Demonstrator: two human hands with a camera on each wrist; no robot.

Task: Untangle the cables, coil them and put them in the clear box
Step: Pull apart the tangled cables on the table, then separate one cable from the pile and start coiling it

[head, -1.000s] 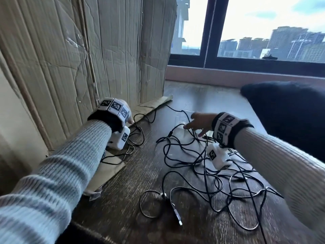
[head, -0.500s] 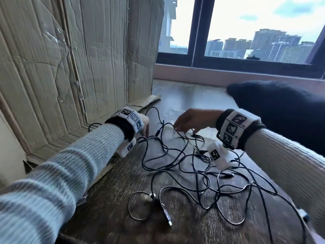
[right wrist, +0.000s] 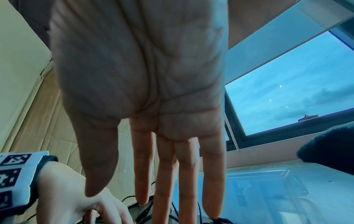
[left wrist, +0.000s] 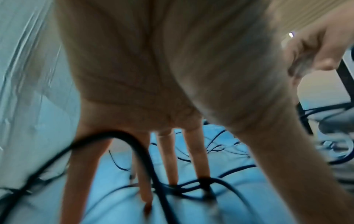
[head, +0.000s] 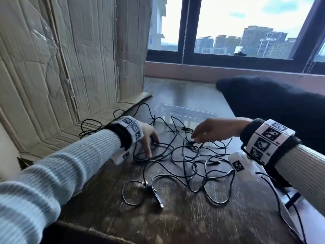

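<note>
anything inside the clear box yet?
No coiled cable shows inside the clear box; it sits beyond the tangled cables. A few strands cross its near edge, and the right hand hides part of that edge, so that corner cannot be checked.

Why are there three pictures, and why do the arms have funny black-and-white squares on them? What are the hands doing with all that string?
Those are a person's two hands, not a machine. The square-patterned bands hold little cameras on each wrist. The big picture comes from a camera on the person's head. The other two look along each palm toward the fingers.

The "string" is a tangle of black cables lying on a dark wooden table. The left hand has straight fingers pressing down on the cables. The right hand reaches over the tangle with straight fingers; whether its fingertips grip anything is hard to tell. Behind the hands sits a clear box, with nothing coiled in it yet. Cardboard leans on the left.
</note>
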